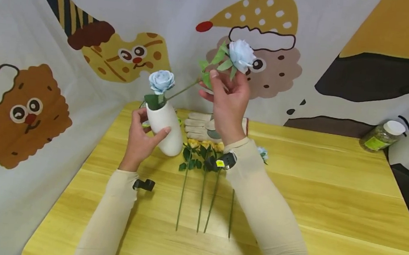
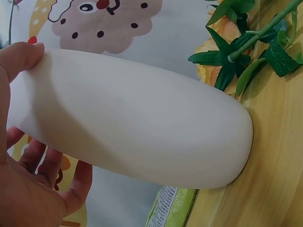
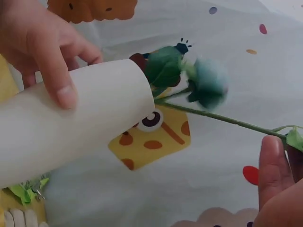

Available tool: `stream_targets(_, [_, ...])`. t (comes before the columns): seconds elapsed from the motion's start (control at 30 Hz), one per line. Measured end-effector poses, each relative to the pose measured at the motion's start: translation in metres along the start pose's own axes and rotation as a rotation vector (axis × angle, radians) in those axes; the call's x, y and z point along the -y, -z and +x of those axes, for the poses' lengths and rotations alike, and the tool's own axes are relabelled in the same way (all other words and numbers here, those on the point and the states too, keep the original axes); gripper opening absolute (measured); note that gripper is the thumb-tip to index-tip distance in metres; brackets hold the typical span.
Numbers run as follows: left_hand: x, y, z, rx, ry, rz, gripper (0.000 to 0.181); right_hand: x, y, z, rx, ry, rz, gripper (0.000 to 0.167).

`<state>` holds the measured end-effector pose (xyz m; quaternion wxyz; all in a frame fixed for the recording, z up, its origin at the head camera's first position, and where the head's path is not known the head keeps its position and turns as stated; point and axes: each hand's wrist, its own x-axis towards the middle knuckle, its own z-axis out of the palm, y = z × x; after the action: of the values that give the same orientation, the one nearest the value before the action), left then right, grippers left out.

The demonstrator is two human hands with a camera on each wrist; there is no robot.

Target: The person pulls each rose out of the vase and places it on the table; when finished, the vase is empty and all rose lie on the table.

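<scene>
A white vase (image 1: 166, 134) leans with its mouth toward the upper left; my left hand (image 1: 143, 140) grips it around the upper side, thumb in front. In its mouth stands a light blue rose (image 1: 161, 82) with dark green leaves. My right hand (image 1: 229, 105) pinches the stem of another pale blue rose (image 1: 241, 55) just below the bloom. That stem (image 3: 227, 120) slants down into the vase mouth, its lower end hidden inside. In the left wrist view the vase (image 2: 142, 118) has its base at the wooden table, and I cannot tell whether it touches.
Several long-stemmed flowers, including yellow roses (image 1: 206, 145), lie on the wooden table (image 1: 332, 191). Beyond them are pale work gloves (image 1: 198, 127). A blue bloom (image 1: 263, 153) shows past my right forearm. A white-lidded jar (image 1: 381, 137) stands far right, near the printed cloth backdrop (image 1: 185, 25).
</scene>
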<state>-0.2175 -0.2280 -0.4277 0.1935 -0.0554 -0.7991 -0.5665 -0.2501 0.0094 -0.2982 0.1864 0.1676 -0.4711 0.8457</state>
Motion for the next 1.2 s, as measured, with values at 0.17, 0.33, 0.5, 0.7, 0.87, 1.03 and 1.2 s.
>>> stream_targets(0.17, [0.000,0.000,-0.001,-0.003,0.002,-0.008,0.077,0.005,-0.004,0.004,0.028,0.087,-0.072,0.027])
stream_targets(0.33, [0.000,-0.001,0.000,-0.002,0.001,-0.018,0.077,0.012,-0.008,0.011,0.049,0.151,-0.073,0.030])
stream_targets(0.5, [-0.002,-0.001,0.002,0.001,0.001,-0.009,0.078,0.019,-0.009,0.016,0.033,0.221,-0.075,0.027])
stream_targets(0.7, [0.000,0.000,0.001,0.004,0.013,-0.006,0.078,0.027,-0.001,0.017,-0.016,0.218,-0.042,0.026])
stream_targets(0.87, [0.001,-0.001,0.001,0.011,0.019,-0.002,0.079,0.036,0.019,0.017,-0.081,0.214,-0.019,0.023])
stream_targets(1.03, [0.002,-0.001,0.000,0.008,0.018,0.010,0.080,0.045,0.044,0.013,-0.131,0.227,-0.062,0.018])
stream_targets(1.2, [0.000,-0.002,0.000,-0.007,0.021,0.010,0.077,0.052,0.072,0.004,-0.145,0.221,-0.143,0.021])
